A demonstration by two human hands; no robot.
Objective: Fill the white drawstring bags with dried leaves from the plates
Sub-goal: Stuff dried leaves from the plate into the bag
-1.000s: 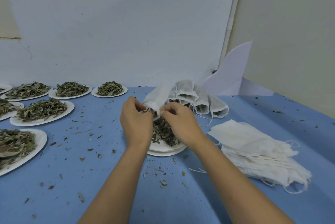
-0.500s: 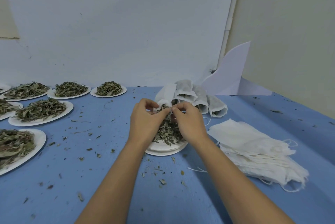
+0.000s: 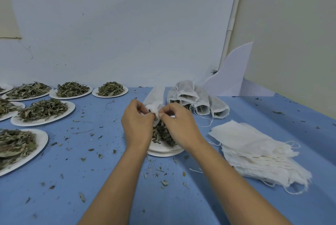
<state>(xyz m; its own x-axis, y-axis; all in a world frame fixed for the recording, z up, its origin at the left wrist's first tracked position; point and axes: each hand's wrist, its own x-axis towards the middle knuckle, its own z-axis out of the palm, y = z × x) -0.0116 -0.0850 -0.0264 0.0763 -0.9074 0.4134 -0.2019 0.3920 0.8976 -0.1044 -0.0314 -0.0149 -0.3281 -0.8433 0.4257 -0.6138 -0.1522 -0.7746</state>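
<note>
My left hand (image 3: 137,124) and my right hand (image 3: 179,124) pinch the bunched mouth of a white drawstring bag (image 3: 154,99) between them, above a white plate (image 3: 163,151) holding dried leaves (image 3: 162,133). The bag's body lies back on the blue table away from me. Several filled bags (image 3: 198,99) lie in a pile just behind and to the right. A stack of flat empty bags (image 3: 254,150) sits to the right of the plate.
Several plates of dried leaves (image 3: 43,112) line the left side of the blue table (image 3: 72,179). Leaf crumbs are scattered over the cloth. A white board (image 3: 231,73) leans in the back right corner against the wall.
Both hands drew together at the bag's mouth and gathered it narrower. The bag's open top, held wide a second ago, is now bunched between my fingers.
</note>
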